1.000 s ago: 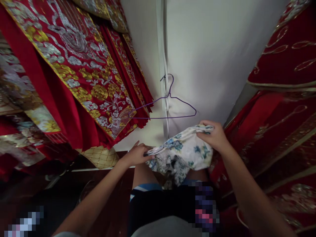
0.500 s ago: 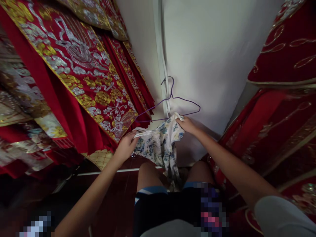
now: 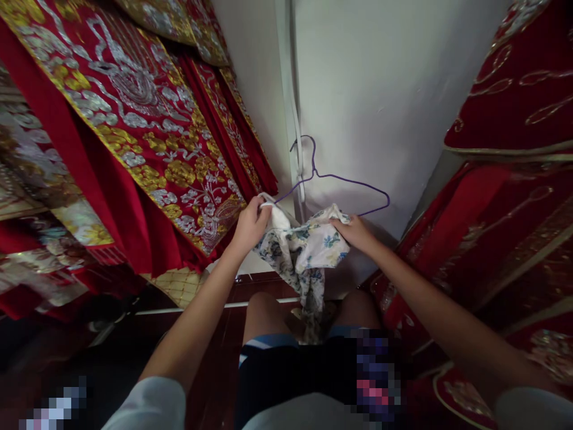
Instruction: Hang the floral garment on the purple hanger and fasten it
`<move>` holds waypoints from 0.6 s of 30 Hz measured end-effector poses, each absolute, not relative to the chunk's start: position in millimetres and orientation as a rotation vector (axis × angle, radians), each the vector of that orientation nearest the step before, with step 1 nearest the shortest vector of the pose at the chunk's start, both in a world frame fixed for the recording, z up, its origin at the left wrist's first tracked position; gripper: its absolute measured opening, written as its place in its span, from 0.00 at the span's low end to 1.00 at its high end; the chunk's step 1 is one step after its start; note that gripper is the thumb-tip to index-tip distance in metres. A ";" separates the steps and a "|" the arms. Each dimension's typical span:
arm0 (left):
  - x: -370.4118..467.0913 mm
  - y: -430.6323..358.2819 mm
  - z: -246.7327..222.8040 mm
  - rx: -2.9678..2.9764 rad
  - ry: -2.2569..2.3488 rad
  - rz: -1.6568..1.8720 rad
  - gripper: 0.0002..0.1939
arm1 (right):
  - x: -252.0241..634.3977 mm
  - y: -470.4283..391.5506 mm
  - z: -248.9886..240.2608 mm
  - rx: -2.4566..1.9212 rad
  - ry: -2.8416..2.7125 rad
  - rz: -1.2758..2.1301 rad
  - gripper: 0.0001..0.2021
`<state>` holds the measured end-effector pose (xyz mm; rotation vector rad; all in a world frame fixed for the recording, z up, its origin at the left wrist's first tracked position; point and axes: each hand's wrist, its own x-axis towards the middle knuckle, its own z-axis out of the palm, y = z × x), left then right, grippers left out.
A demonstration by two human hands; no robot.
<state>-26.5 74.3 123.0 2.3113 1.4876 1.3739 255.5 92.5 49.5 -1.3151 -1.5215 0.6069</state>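
A purple wire hanger (image 3: 349,180) is against the pale wall, its hook upward beside a white strip. Below it hangs a white garment with blue and yellow flowers (image 3: 320,242), bunched and drooping down between my knees. My left hand (image 3: 254,222) pinches the garment's white top edge at the hanger's left end, which the cloth and fingers hide. With thumb and fingers closed, my right hand (image 3: 351,230) grips the floral cloth near the hanger's lower bar. The middle of that bar is hidden behind the garment.
Red cloths with gold and silver embroidery (image 3: 147,119) hang at the left. More red embroidered fabric (image 3: 514,113) hangs at the right. A white strip (image 3: 295,119) runs down the wall (image 3: 380,77). Dark red floor (image 3: 215,358) shows below.
My left hand has moved up and right with the cloth, onto the hanger's left end. My right hand has shifted slightly right. The hanger's right end now reaches further right.
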 end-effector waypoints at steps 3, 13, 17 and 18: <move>-3.3 86.3 137.3 2.449 1.350 1.323 0.11 | 252.2 85.9 48.7 -1.325 -1.539 0.628 0.16; -6.9 82.7 133.1 2.655 1.710 1.206 0.15 | 302.8 94.1 64.0 -1.238 -1.338 0.115 0.31; -12.7 83.8 139.3 2.670 1.748 1.245 0.14 | 319.6 103.4 83.3 -1.302 -1.450 0.148 0.15; -15.5 83.9 141.1 2.670 1.753 1.270 0.14 | 324.0 103.7 88.5 -1.333 -1.451 0.154 0.10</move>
